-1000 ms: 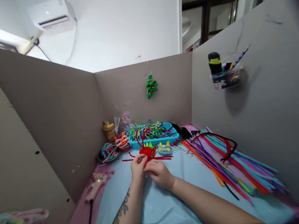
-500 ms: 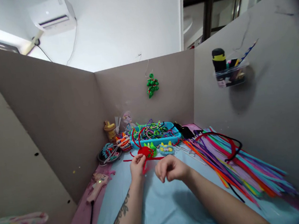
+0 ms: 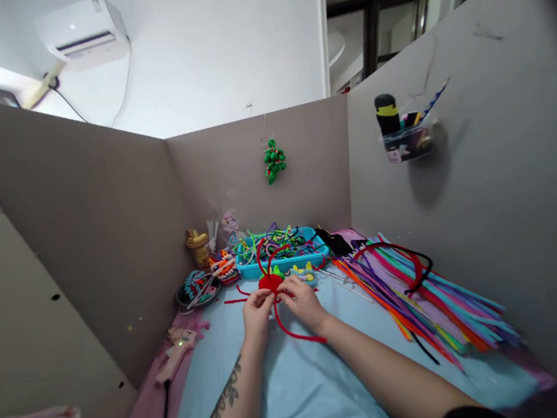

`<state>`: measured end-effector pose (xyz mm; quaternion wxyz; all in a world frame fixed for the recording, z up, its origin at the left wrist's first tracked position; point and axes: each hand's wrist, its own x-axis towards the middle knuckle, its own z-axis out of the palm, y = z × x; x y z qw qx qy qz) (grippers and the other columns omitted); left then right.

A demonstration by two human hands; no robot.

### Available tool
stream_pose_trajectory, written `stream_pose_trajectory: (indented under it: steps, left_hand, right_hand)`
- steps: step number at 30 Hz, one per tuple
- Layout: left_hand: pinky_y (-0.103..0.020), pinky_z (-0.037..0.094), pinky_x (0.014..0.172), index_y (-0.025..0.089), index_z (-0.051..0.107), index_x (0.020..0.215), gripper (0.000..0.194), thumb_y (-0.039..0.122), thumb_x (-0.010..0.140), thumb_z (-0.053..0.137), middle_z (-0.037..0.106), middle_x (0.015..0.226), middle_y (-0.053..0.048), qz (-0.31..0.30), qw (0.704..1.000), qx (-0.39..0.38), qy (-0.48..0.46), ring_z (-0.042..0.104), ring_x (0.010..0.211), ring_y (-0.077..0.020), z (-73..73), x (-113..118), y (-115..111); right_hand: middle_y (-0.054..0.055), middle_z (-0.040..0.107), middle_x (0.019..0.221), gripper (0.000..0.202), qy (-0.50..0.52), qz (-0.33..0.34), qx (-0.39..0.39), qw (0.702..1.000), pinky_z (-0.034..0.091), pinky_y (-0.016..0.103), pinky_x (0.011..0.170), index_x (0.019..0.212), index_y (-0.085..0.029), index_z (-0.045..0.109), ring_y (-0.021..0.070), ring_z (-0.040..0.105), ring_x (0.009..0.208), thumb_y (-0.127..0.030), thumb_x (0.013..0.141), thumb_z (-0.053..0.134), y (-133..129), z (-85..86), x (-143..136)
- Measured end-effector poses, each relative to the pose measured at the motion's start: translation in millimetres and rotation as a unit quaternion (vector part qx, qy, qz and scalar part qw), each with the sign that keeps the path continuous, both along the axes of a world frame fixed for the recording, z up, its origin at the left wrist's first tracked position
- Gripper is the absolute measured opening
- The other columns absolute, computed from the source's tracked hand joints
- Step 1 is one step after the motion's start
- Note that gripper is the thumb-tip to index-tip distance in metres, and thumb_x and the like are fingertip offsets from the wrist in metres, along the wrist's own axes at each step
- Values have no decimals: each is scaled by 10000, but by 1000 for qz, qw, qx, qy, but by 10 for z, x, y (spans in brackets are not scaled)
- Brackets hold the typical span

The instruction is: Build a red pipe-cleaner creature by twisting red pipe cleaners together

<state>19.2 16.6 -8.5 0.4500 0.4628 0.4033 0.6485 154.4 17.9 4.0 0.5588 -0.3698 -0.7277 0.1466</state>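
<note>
Between my hands is a red pipe-cleaner piece (image 3: 269,282), a round woven body with long red stems sticking out of it. Two stems curve up towards the tray, and one bends down below my fingers to the right. My left hand (image 3: 260,312) pinches the piece at its lower left. From the right, my right hand (image 3: 302,300) closes thumb and fingers on its lower right side; the exact stem in that pinch is hard to make out. Just behind the piece sit a small green pipe-cleaner figure (image 3: 278,272) and a blue and yellow one (image 3: 306,274), both partly hidden.
A blue tray (image 3: 245,270) of tangled stems stands behind. Right lie loose coloured pipe cleaners (image 3: 410,301) and scissors (image 3: 344,278). At left are a dark bowl (image 3: 183,302), an orange-white woven piece (image 3: 225,267) and a pink glue gun (image 3: 177,355) with its cord. Grey partitions enclose the table.
My right hand has moved left and forward from beside the red piece onto it. One red stem now hangs down in a curve to the right. The view has shifted slightly.
</note>
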Motion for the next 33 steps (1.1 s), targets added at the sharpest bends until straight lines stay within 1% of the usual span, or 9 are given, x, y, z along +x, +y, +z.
stream_pose_trajectory:
  steps: [3, 7, 10, 15, 20, 22, 28, 31, 33]
  left_hand:
    - [-178, 325, 427, 136, 622, 757, 302, 307, 545, 754, 648, 639, -17, -6, 1000, -7, 11, 517, 490, -89, 13, 14, -14]
    - [-170, 292, 393, 131, 626, 769, 311, 302, 543, 754, 645, 605, -10, -13, 999, -25, 17, 479, 440, -71, 32, 36, -41]
    - [-169, 279, 376, 129, 633, 768, 313, 288, 529, 759, 656, 611, -20, -11, 999, -32, 19, 478, 422, -70, 52, 49, -70]
    - [-192, 359, 417, 137, 638, 752, 303, 268, 513, 769, 667, 608, -35, -17, 999, -43, 7, 553, 471, -112, 91, 63, -116]
    - [-210, 423, 498, 141, 630, 738, 288, 249, 510, 770, 681, 641, -38, -35, 999, -33, -1, 605, 557, -137, 80, 68, -110]
    - [-211, 428, 503, 142, 629, 731, 280, 253, 514, 768, 674, 623, -32, -29, 999, -30, 7, 609, 559, -140, 62, 65, -99]
    - [-210, 421, 482, 142, 627, 720, 270, 270, 525, 762, 670, 621, -37, -18, 999, -29, 29, 604, 547, -145, 17, 49, -78]
    - [-209, 427, 510, 143, 628, 700, 250, 255, 522, 764, 668, 619, -29, -24, 999, -19, 26, 598, 556, -134, 0, 50, -69]
    - [-200, 416, 498, 141, 627, 694, 249, 250, 518, 765, 668, 625, -27, -34, 999, -15, 23, 586, 543, -122, -7, 57, -66]
  right_hand:
    - [30, 576, 781, 85, 2, -24, -6, 1000, 417, 322, 734, 746, -215, 630, 180, 541, 781, -187, 753, 551, 38, -27, 20]
    - [19, 572, 697, 72, 36, -30, -23, 999, 416, 288, 651, 649, -204, 606, 164, 528, 697, -197, 716, 579, 120, -59, 39]
    - [12, 567, 659, 68, 74, -25, -68, 995, 406, 272, 603, 606, -192, 583, 154, 514, 643, -210, 666, 609, 162, -72, 40]
    - [-19, 548, 576, 138, 149, 18, -194, 970, 367, 251, 518, 624, -176, 580, 122, 460, 523, -263, 566, 670, 224, -103, 65]
    - [-18, 543, 558, 142, 177, 2, -216, 960, 345, 254, 529, 550, -175, 620, 117, 439, 529, -265, 504, 719, 272, -154, 107]
    - [-16, 542, 568, 137, 200, 18, -223, 954, 349, 254, 545, 534, -177, 631, 123, 458, 558, -268, 498, 728, 278, -172, 112]
    - [-13, 541, 575, 160, 250, 116, -261, 925, 357, 259, 572, 500, -172, 639, 125, 481, 588, -291, 491, 746, 249, -174, 119]
    - [-7, 565, 611, 187, 271, 136, -279, 911, 347, 255, 569, 506, -171, 632, 127, 488, 607, -306, 476, 757, 227, -159, 131]
    - [-13, 549, 580, 218, 271, 140, -301, 904, 321, 249, 540, 487, -165, 606, 114, 459, 565, -320, 473, 758, 228, -156, 139]
